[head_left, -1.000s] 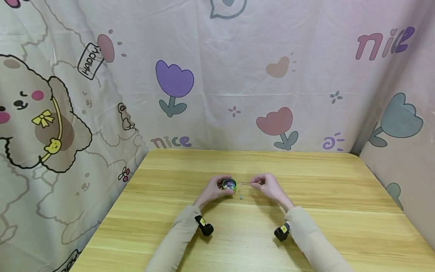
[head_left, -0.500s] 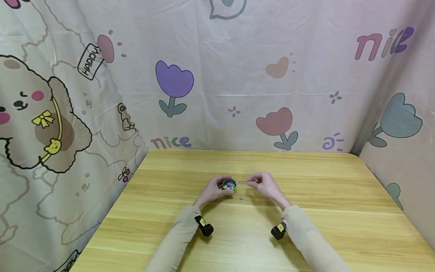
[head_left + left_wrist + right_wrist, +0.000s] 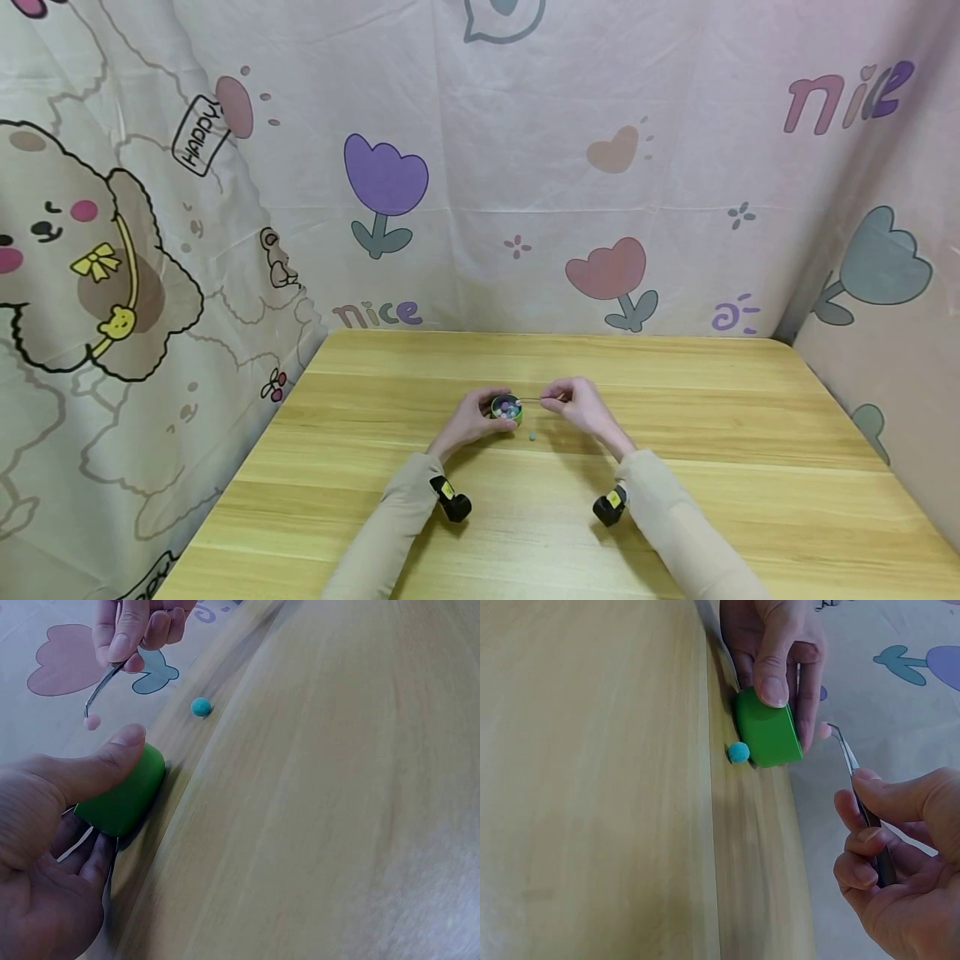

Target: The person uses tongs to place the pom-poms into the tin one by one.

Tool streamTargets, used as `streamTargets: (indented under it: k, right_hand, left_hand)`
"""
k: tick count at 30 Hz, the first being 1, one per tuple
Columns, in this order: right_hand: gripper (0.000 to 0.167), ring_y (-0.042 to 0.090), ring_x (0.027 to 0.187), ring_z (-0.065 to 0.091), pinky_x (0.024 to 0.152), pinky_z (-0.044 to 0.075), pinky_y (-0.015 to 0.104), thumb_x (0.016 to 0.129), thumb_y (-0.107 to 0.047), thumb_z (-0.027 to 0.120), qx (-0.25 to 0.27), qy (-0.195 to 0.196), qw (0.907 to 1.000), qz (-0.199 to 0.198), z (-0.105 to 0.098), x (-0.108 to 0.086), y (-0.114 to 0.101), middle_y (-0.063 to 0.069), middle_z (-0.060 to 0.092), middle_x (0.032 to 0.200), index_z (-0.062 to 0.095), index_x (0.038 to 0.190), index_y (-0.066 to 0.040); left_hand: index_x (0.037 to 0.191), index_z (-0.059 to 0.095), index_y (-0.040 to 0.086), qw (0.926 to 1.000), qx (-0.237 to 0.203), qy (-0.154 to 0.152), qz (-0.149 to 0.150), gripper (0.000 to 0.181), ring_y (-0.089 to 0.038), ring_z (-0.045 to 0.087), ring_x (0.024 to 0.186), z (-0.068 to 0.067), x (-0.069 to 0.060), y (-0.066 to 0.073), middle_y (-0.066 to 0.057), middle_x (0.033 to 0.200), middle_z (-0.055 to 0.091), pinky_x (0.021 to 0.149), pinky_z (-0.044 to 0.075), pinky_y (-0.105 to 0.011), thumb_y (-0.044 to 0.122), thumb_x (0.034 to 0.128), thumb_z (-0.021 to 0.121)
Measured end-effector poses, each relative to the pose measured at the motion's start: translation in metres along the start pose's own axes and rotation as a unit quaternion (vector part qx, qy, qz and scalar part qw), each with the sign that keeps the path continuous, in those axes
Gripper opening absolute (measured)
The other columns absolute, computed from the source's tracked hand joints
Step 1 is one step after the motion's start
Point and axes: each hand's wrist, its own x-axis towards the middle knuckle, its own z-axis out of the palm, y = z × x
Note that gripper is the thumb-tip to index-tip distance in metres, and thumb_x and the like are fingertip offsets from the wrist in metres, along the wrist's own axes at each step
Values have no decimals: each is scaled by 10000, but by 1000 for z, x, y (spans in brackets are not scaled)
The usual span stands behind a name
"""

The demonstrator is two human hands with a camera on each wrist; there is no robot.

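Note:
My left hand grips a small green cup between thumb and fingers on the table. Several small balls in purple, pink, white and bluish tones lie inside it, seen from above in the head view. With my right hand I pinch a pair of bent-tip tweezers. Their tips hold a pale pink ball, raised at the rim on the cup's right side. A teal ball rests on the table just outside the cup, nearer to me. Both wrist views hide the cup's contents.
The wooden table reaches back to a printed cloth hanging behind it, with more cloth at both sides. A small black camera is strapped to the left wrist and another black camera to the right.
My right hand has moved left, bringing the tweezers and pink ball from beside the cup to its rim. The left hand, cup and teal ball have stayed in place.

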Motion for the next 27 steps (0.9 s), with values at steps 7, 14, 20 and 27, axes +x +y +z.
streamTargets:
  k: [7,14,20,27]
  right_hand:
    - [88,100,723,592,612,486,180,912,-74,714,3,-15,10000,33,2,2,-3,125,754,927,763,968,-27]
    - [89,101,729,591,618,487,183,907,-79,720,53,-37,10000,37,5,4,-5,122,751,927,762,968,-28]
    - [89,107,742,602,635,494,189,907,-79,720,61,-58,10000,-5,6,5,-5,120,755,933,764,968,-30]
    - [101,101,743,612,650,513,183,902,-68,718,129,-54,9999,-72,5,4,-5,139,758,933,762,975,-11]
  left_hand:
    - [1380,528,-84,9999,-40,-25,110,631,-419,614,1213,1,0,0,-280,1337,611,1090,499,-505,59,832,807]
    - [1376,541,-65,10000,-18,0,39,630,-385,627,1205,0,0,0,-253,1328,626,1079,515,-468,65,825,817]
    - [1374,543,-65,10000,27,-2,38,637,-377,634,1198,0,-1,2,-252,1323,632,1075,518,-466,72,819,824]
    - [1370,490,-154,9996,-145,-153,193,609,-494,585,1216,-2,-10,22,-354,1329,580,1092,472,-573,-7,849,769]
